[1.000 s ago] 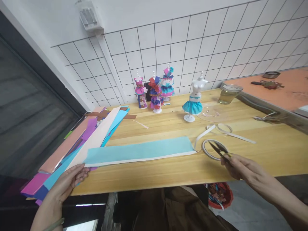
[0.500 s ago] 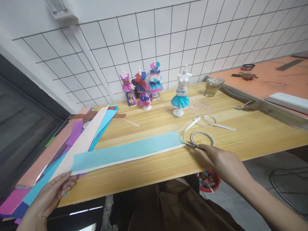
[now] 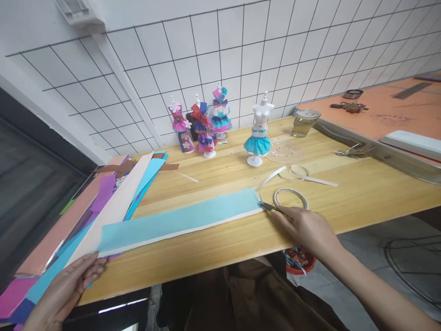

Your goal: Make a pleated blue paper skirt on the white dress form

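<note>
A long light-blue paper strip (image 3: 182, 216) lies across the wooden table, with white tape (image 3: 206, 225) along its near edge. My left hand (image 3: 77, 280) pinches the strip's left corner. In my right hand (image 3: 308, 227) are scissors (image 3: 270, 206), their blades at the strip's right end where the tape rises away in a curl. The blades look closed or nearly so. Just beyond that hand, touching or very close to it, lies the tape roll (image 3: 291, 197). Farther back, a loose piece of white tape (image 3: 319, 181) curls on the table.
A small mannequin (image 3: 257, 146) in a turquoise skirt stands behind the strip; several dressed ones (image 3: 206, 131) are by the wall. Coloured paper sheets (image 3: 110, 202) pile up at left. A glass of liquid (image 3: 305, 123) stands at the back right. Below the table edge is a red scrap basket (image 3: 299, 261).
The scissor blades have closed together at the strip's right end and shifted slightly left. My left hand still holds the left corner. The view has moved slightly.
</note>
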{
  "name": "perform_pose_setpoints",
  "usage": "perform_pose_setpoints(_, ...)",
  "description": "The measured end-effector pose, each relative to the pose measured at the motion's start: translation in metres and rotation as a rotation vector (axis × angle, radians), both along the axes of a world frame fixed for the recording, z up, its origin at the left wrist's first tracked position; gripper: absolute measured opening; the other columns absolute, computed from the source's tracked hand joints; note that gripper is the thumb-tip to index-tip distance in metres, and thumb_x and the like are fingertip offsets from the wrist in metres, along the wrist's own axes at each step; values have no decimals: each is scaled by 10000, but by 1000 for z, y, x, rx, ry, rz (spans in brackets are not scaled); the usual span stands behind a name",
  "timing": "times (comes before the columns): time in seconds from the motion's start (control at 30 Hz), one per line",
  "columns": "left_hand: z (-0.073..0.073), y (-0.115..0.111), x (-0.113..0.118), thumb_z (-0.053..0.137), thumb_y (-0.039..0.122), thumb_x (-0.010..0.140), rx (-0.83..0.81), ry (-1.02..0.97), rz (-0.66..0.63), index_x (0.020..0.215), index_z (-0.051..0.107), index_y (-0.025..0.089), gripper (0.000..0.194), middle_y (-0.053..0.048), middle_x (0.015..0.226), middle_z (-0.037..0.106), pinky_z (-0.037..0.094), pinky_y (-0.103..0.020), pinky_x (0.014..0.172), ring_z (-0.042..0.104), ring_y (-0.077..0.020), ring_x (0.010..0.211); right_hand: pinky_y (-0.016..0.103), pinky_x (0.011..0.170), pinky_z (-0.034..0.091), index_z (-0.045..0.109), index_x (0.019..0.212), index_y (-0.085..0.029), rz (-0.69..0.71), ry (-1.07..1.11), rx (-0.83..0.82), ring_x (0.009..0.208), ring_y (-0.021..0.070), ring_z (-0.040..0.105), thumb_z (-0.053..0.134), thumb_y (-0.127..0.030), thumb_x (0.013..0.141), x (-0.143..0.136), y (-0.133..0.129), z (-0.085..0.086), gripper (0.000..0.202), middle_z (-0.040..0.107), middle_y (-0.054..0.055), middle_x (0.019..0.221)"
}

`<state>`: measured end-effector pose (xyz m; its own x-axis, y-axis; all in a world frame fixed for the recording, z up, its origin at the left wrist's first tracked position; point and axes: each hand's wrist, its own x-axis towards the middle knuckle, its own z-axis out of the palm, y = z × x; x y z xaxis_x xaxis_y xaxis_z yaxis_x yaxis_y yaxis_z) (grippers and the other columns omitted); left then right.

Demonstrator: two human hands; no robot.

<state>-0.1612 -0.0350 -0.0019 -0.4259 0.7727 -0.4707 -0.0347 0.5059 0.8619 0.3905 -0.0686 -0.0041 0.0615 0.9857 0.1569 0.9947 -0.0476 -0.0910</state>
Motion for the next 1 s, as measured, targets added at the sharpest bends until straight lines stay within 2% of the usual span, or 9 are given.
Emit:
perform_pose_setpoints(0.27, 1, 0, 2, 865, 345, 311, 3, 8, 7, 700, 689, 171, 461, -49, 701, 709, 554, -177, 570, 642, -159, 642, 315, 583, 467, 711, 1023, -248, -21, 122, 17, 742, 269, 700, 417, -436, 909, 5, -2, -5, 367, 752, 49, 890)
perform_pose_setpoints(0.4, 1, 0, 0, 860, 346, 348, 7, -5, -9, 720, 695, 177, 441, -49, 721, 714, 556, -177, 586, 648, -159, 650, 302, 616, 483, 691, 1062, -217, -57, 318, 19, 751, 250, 695, 422, -487, 896, 13, -3, -1, 415, 747, 67, 931)
perform_pose_setpoints(0.5, 1, -1, 1, 858, 337, 360, 3, -2, -13, 717, 695, 180, 422, -50, 710, 712, 555, -178, 582, 648, -162, 653, 306, 618, 481, 665, 1107, -201, -152, 403, 71, 711, 241, 684, 425, -549, 874, 30, -1, 4, 482, 734, 89, 987)
perform_pose_setpoints(0.6, 0, -1, 2, 854, 324, 366, 10, 4, -12, 710, 692, 181, 406, -45, 700, 709, 552, -176, 574, 642, -157, 635, 344, 609, 449, 618, 1187, -185, -333, 259, 118, 773, 295, 674, 376, -543, 887, 56, 5, 6, 526, 715, 142, 1020)
perform_pose_setpoints(0.7, 1, -2, 3, 857, 335, 372, 7, 14, -25, 702, 686, 178, 403, -45, 700, 707, 549, -175, 568, 640, -156, 633, 389, 590, 385, 555, 1249, -83, -469, 74, 29, 861, 372, 643, 230, -500, 926, 86, 15, 1, 619, 667, 255, 1061)
perform_pose_setpoints(0.77, 1, -2, 3, 861, 343, 366, 4, 9, -28, 697, 685, 172, 412, -48, 703, 706, 550, -177, 570, 638, -154, 631, 389, 569, 346, 536, 1252, -37, -541, 46, -10, 844, 374, 633, 178, -483, 931, 107, 23, -4, 656, 655, 297, 1026)
perform_pose_setpoints(0.9, 3, -1, 4, 862, 338, 362, -7, -13, -13, 686, 684, 165, 408, -52, 706, 709, 554, -181, 566, 641, -153, 622, 375, 588, 330, 608, 1140, -37, -585, 47, -81, 822, 325, 621, 162, -479, 932, 143, 40, -14, 662, 642, 303, 969)
perform_pose_setpoints(1.0, 4, -1, 4, 861, 332, 358, -11, -16, -7, 684, 681, 160, 410, -56, 707, 710, 554, -185, 554, 641, -156, 618, 383, 602, 318, 646, 1101, -47, -565, 9, -93, 839, 329, 600, 185, -487, 929, 154, 51, -12, 660, 629, 312, 959)
